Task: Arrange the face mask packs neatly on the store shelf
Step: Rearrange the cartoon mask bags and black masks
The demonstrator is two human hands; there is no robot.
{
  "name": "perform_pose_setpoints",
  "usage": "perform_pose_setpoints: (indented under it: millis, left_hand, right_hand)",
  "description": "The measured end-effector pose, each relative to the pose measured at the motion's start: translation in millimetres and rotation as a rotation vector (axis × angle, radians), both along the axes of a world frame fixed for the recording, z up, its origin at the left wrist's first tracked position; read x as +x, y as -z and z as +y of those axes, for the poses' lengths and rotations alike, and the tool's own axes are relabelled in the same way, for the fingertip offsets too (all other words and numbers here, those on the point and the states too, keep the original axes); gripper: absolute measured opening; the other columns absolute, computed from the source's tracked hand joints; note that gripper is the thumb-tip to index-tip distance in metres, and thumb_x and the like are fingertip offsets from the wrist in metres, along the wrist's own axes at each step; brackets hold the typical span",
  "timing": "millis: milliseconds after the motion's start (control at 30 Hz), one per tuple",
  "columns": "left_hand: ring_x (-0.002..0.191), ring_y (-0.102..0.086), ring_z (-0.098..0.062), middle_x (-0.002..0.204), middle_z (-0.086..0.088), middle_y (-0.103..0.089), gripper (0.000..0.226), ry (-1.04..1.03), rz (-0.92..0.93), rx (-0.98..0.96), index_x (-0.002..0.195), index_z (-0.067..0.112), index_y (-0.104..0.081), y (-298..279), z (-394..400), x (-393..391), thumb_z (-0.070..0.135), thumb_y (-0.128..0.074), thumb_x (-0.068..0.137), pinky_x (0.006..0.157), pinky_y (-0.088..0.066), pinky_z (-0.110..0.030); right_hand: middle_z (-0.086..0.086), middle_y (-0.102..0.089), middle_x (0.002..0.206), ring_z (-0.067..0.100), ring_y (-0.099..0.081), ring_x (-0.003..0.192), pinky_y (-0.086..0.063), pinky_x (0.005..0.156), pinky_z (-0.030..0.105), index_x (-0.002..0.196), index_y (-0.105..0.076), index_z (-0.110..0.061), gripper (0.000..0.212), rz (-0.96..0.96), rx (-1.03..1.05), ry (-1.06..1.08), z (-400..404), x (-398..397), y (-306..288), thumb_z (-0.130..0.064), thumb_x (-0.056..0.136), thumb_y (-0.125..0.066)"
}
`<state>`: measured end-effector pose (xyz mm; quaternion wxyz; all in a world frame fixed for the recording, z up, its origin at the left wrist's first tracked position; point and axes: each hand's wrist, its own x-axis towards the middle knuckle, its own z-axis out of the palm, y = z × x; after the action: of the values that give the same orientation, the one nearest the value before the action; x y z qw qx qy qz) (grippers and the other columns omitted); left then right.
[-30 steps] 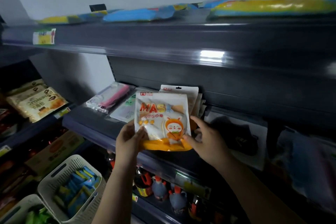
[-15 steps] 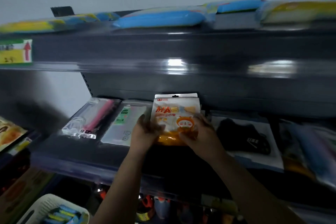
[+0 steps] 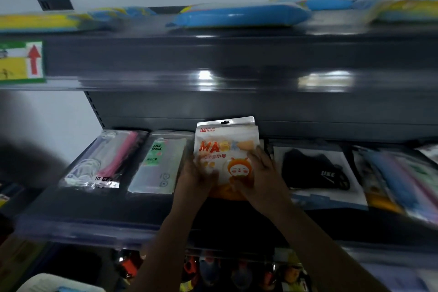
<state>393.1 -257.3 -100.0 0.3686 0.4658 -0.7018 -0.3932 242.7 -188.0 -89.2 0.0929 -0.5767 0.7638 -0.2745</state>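
An orange and white mask pack (image 3: 225,149) printed "MASK" with a cartoon face lies on top of a stack of like packs in the middle of the dark shelf (image 3: 94,211). My left hand (image 3: 196,178) grips its lower left edge. My right hand (image 3: 263,173) grips its lower right side, fingers over the front. To the left lie a clear pack with pink masks (image 3: 106,159) and a pale "FACE MASK" pack (image 3: 161,161). To the right lies a pack with a black mask (image 3: 315,170).
More blurred coloured packs (image 3: 398,178) lie at the shelf's right end. An upper shelf (image 3: 237,59) overhangs close above, with blue and yellow packets (image 3: 239,15) on top and a price tag (image 3: 21,61) at left. Bottles (image 3: 213,270) stand below.
Both hands have carried the orange mask pack from in front of the shelf back onto the stack and pressed it flat. The view has moved closer and to the right.
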Motion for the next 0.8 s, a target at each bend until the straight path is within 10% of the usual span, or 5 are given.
perform_pose_setpoints:
  millis: [233,800]
  left_hand:
    - [0.117,-0.052,-0.016,0.127,0.006,-0.052,0.09,0.008,-0.053,0.108,0.132,0.042,-0.029,4,7,8,0.03,-0.083,0.061,0.094,-0.05,-0.047]
    - [0.139,-0.023,-0.025,0.153,-0.001,-0.028,0.07,0.014,-0.721,-0.408,0.148,0.022,-0.02,-34,62,-17,0.041,-0.052,0.09,0.112,-0.02,-0.041]
  right_hand:
    - [-0.006,-0.013,0.154,0.022,-0.015,0.14,-0.027,0.113,0.039,0.14,-0.031,-0.032,0.078,0.014,0.014,-0.048,13,8,10,-0.044,0.074,-0.069]
    - [0.003,-0.029,0.149,0.026,-0.025,0.136,-0.026,0.108,0.04,0.146,-0.02,-0.018,0.066,0.383,0.13,0.046,68,-17,-32,-0.04,0.091,-0.048]
